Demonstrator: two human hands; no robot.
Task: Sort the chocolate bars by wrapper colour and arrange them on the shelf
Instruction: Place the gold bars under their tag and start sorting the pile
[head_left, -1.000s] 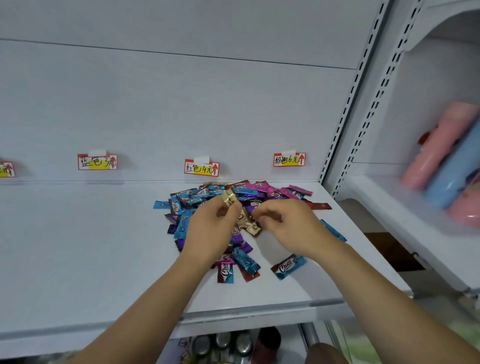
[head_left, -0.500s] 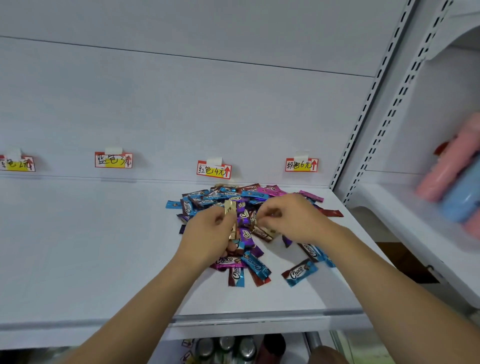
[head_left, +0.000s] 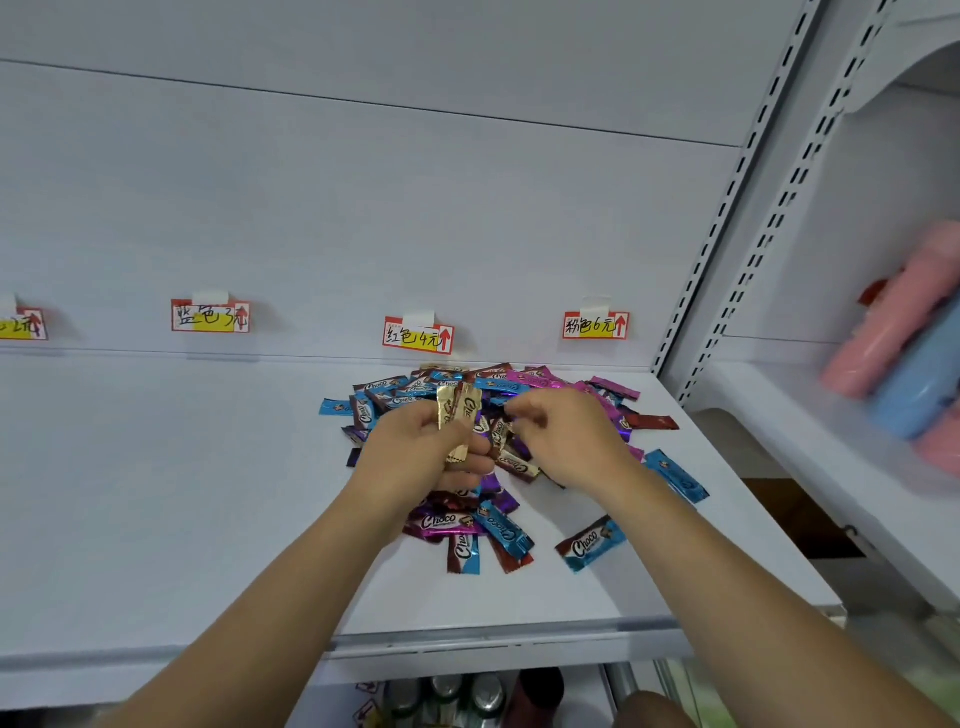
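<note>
Gripping two gold-wrapped chocolate bars upright between thumb and curled fingers, the left hand hovered over the middle of the pile of chocolate bars on the white shelf. The right hand was just beside it, fingers bent down into the pile with thumb and forefinger pinched together (what they pinched, if anything, was hidden by the hand itself, so I could not tell whether it held a bar). Just under the right hand lay another gold-wrapped bar, flat among purple ones.

The pile sat toward the right end of the shelf, a loose heap of blue, purple, pink, red and gold wrappers, many printed "Choco". A blue bar lay a little apart at the front, a second blue one angled off to the right, and a dark red bar rested at the right edge of the heap.

On the back panel were four price labels: a partly cut-off one at the far left, a blue-colour label, a red-colour label directly behind the pile, and a pink-colour label near the upright. On the neighbouring shelf to the right stood blurred pink and blue cylinders. Below the shelf edge, can tops showed.
</note>
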